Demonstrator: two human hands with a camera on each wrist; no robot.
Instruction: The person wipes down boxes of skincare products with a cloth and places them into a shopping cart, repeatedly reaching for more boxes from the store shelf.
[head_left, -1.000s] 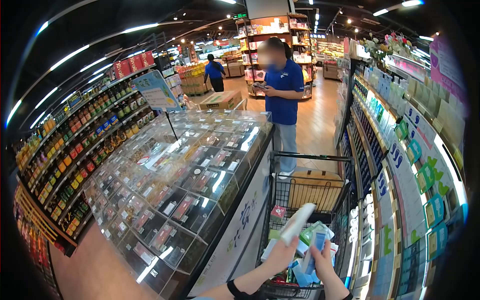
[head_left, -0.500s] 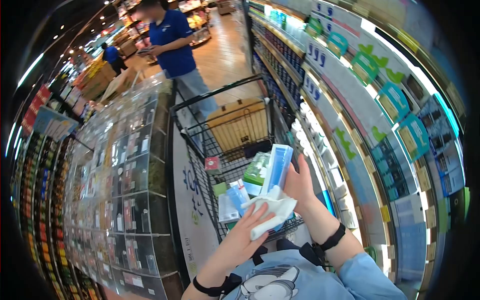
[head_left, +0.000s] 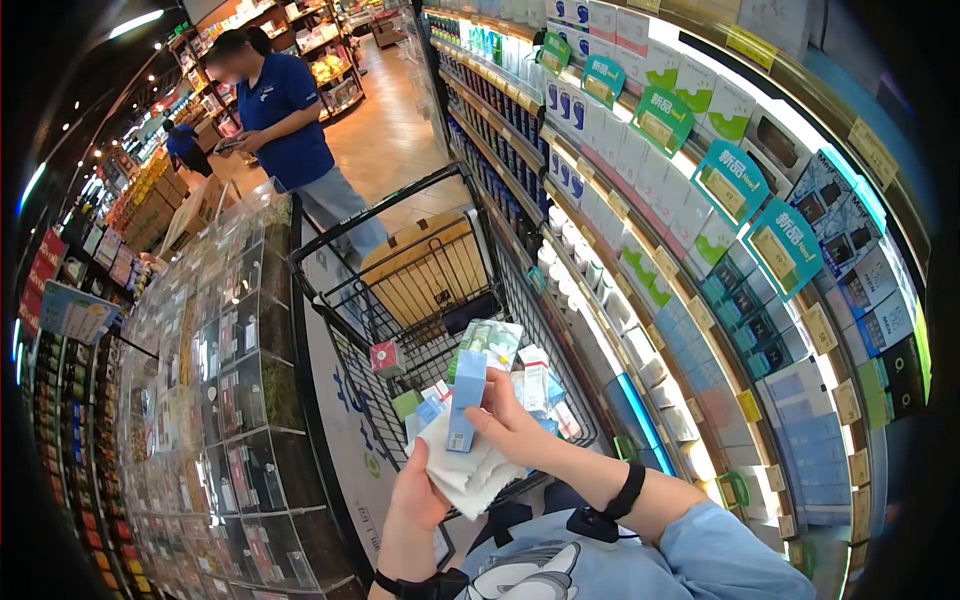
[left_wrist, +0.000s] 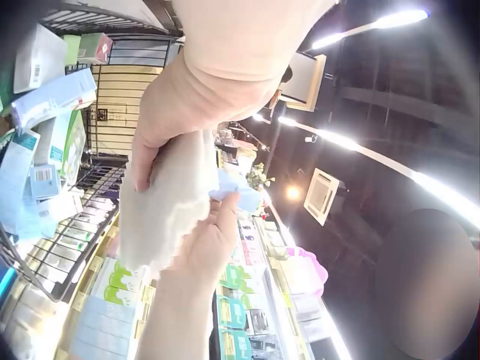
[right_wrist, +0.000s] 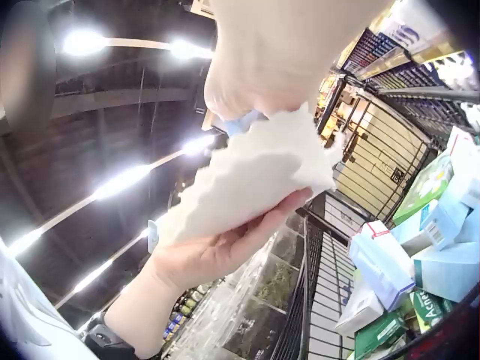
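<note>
My left hand (head_left: 420, 492) holds a folded white cloth (head_left: 478, 474), its thumb over the top in the left wrist view. Just above it, my right hand (head_left: 508, 424) pinches a slim light-blue box (head_left: 466, 395) that stands upright against the cloth. In the right wrist view the white cloth (right_wrist: 251, 176) lies along the left fingers (right_wrist: 255, 234) and hides most of the blue box. Below both hands is a black wire shopping cart (head_left: 350, 385) with several boxes, among them a green one (head_left: 486, 340) and a white and red one (head_left: 536, 375).
A brown wooden panel (head_left: 425, 270) stands in the cart's far end. Clear-lidded bins (head_left: 215, 400) flank the cart on the left, shelves of boxed goods (head_left: 690, 215) on the right. Beyond the cart, a person in a blue shirt (head_left: 285, 120) stands by the bins, looking down.
The blue box has turned and come back closer over the cloth, with the right hand now pinching it. The left hand has moved from on top of the cloth to its side. The view has shifted right.
</note>
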